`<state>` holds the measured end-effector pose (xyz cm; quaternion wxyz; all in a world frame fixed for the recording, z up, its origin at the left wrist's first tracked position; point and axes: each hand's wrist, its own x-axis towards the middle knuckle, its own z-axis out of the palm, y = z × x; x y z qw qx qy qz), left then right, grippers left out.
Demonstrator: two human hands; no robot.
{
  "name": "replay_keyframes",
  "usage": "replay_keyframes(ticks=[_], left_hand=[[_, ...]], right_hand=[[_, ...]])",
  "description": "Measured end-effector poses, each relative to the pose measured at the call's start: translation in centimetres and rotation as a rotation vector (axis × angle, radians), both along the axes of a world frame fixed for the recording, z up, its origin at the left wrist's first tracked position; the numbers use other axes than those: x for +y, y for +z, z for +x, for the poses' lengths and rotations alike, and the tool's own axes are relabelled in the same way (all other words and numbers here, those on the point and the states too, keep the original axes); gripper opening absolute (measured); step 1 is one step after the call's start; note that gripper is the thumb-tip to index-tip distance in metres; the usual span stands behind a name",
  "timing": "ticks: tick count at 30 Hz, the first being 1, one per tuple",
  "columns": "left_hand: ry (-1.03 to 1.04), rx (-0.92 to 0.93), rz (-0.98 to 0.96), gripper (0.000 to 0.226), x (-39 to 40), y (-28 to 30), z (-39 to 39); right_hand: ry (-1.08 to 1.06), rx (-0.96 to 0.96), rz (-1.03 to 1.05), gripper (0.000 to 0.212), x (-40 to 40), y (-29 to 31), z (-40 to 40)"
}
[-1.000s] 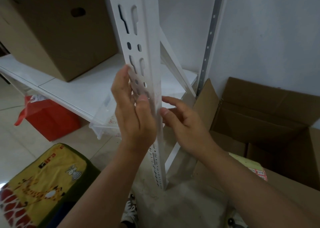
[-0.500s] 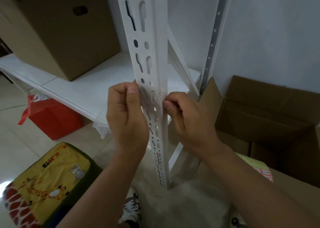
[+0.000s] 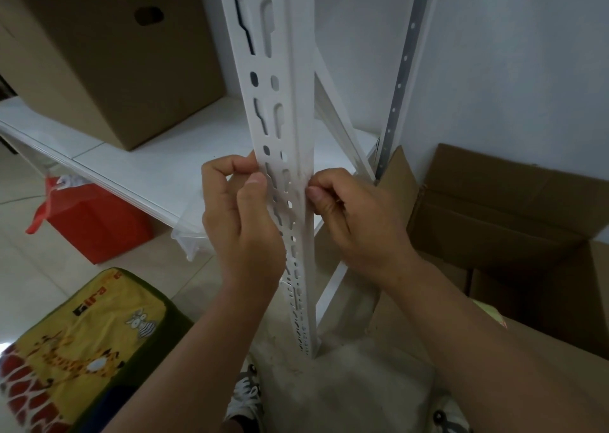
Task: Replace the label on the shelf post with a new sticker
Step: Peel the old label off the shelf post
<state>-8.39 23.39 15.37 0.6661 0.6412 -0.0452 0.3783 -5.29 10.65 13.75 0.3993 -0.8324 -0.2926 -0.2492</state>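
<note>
A white slotted shelf post [image 3: 290,70] runs from the top of the view down to the floor. Where my hands meet, a pale translucent label [image 3: 287,190] lies across the post and dulls the slots under it. My left hand [image 3: 240,228] pinches at the post's left edge, thumb against curled fingers. My right hand [image 3: 356,222] pinches with thumb and forefinger at the post's right edge, at the same height. The label's own edges are hard to make out under the fingertips.
A closed cardboard box [image 3: 108,63] stands on the white shelf board [image 3: 158,169] to the left. Below are a red bag [image 3: 95,222] and a yellow printed cushion [image 3: 75,350]. An open cardboard box [image 3: 510,222] sits by the wall at right, behind a rear post [image 3: 402,70].
My left hand went from flat against the post to a pinch at its left edge. My right hand closed in and pinched the right edge. The view shifted slightly.
</note>
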Motion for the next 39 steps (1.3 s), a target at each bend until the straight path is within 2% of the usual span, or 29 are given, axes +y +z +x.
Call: replay_keyframes(ticks=[6, 9, 23, 28, 33, 39], left_hand=[[0.007, 0.007, -0.012, 0.014, -0.1, -0.1, 0.0], [0.005, 0.01, -0.018, 0.015, -0.2, -0.1, 0.0], [0.012, 0.009, -0.001, 0.016, -0.4, -0.3, 0.1], [0.024, 0.015, -0.006, 0.017, -0.5, -0.3, 0.0], [0.024, 0.026, -0.022, 0.017, -0.3, 0.0, -0.1], [0.035, 0.031, -0.018, 0.018, -0.4, 0.0, 0.1]], right_hand=[[0.027, 0.055, 0.063, 0.021, 0.1, 0.0, -0.2], [0.043, 0.077, 0.028, 0.026, -0.2, 0.1, 0.0], [0.095, 0.155, 0.055, 0.02, -0.4, 0.5, 0.4], [0.054, 0.198, 0.113, 0.014, -0.1, 0.6, 0.2], [0.129, 0.365, 0.242, 0.012, -0.4, 0.7, 0.1], [0.143, 0.395, 0.313, 0.014, -0.2, 1.0, 0.1]])
